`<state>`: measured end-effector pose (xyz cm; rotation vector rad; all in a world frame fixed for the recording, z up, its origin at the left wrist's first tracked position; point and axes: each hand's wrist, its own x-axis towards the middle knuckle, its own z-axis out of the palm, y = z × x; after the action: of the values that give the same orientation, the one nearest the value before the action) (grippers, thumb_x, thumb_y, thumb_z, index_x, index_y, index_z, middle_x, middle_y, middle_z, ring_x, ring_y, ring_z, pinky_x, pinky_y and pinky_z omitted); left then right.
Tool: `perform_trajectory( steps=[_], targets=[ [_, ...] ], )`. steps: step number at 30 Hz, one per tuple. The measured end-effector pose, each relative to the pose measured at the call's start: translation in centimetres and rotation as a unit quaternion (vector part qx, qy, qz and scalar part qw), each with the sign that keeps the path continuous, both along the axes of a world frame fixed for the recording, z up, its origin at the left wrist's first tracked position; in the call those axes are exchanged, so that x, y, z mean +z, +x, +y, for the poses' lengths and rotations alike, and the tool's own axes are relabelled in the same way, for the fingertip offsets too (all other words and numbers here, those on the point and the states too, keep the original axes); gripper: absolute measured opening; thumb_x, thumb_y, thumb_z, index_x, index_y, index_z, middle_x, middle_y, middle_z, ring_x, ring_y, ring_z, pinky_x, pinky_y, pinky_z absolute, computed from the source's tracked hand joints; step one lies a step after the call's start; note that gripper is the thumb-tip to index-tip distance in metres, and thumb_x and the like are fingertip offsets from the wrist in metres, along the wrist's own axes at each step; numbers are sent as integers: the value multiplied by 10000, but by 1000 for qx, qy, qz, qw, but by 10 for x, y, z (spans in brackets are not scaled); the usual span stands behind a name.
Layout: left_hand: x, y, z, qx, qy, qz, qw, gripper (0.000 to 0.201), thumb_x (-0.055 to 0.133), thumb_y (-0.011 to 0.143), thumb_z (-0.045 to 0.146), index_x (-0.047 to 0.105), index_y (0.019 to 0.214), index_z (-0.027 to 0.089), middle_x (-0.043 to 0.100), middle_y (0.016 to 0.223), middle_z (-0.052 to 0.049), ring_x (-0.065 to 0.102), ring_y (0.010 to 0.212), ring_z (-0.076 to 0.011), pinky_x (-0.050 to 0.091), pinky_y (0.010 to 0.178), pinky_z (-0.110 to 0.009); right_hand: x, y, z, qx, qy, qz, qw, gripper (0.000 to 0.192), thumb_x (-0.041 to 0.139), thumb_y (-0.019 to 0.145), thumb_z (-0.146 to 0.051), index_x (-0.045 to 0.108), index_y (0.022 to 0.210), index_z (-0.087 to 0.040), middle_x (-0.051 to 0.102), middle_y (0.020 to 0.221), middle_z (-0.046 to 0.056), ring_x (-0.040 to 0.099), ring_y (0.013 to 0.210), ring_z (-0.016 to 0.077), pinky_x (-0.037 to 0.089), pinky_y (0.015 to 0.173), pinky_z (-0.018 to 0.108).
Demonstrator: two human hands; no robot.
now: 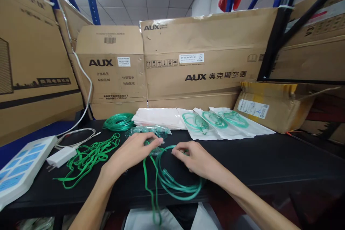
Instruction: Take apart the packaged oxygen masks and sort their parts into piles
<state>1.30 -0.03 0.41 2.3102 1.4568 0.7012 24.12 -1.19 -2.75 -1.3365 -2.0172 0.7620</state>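
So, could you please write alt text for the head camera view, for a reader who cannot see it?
Both hands, left hand and right hand, handle a coil of green tubing on a black table. Sealed packets of green tubing lie behind, a pile of green straps at left, AUX cardboard boxes beyond.

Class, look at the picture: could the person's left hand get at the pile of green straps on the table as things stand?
Probably yes. The left hand rests on the tubing, and the green straps lie in the open on the black table just to its left, with nothing between them.
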Motion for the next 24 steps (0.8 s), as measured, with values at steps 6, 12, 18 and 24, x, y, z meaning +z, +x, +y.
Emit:
perform_trajectory(
  steps=[6, 12, 18, 24],
  targets=[
    [-12, 6, 5, 21, 69, 54, 996, 420, 485, 1009, 603, 717, 1118, 270, 743, 1176, -49, 647, 1149, -301, 435, 1007, -403, -2, 9, 15, -10, 98, -61, 993, 231, 620, 956, -377, 786, 1032, -235, 641, 987, 73, 616, 1006, 263, 437, 931, 370],
    [-1, 34, -29, -9, 125, 41, 991, 325, 541, 1018, 529, 691, 943, 251, 698, 1055, -23, 624, 1049, -249, 440, 924, -374, 13, 23, 10, -70, 178, -90, 977, 294, 637, 963, -428, 775, 1122, -222, 650, 1036, 82, 628, 1011, 267, 446, 946, 373],
    [-13, 68, -61, -138, 29, 78, 987, 456, 863, 734, 580, 650, 965, 249, 677, 1026, 32, 645, 944, -217, 438, 780, -316, 48, 36, -5, -118, 206, -57, 970, 320, 601, 958, -500, 803, 983, -253, 730, 966, 53, 639, 844, 234, 463, 825, 368],
    [-19, 80, -61, -153, 37, 119, 980, 164, 760, 862, 313, 607, 850, 257, 708, 930, 19, 647, 808, -206, 345, 625, -342, 60, 40, -14, -98, 186, -18, 977, 355, 605, 935, -508, 802, 954, -214, 785, 1002, 67, 662, 874, 248, 477, 804, 362]
  ],
)
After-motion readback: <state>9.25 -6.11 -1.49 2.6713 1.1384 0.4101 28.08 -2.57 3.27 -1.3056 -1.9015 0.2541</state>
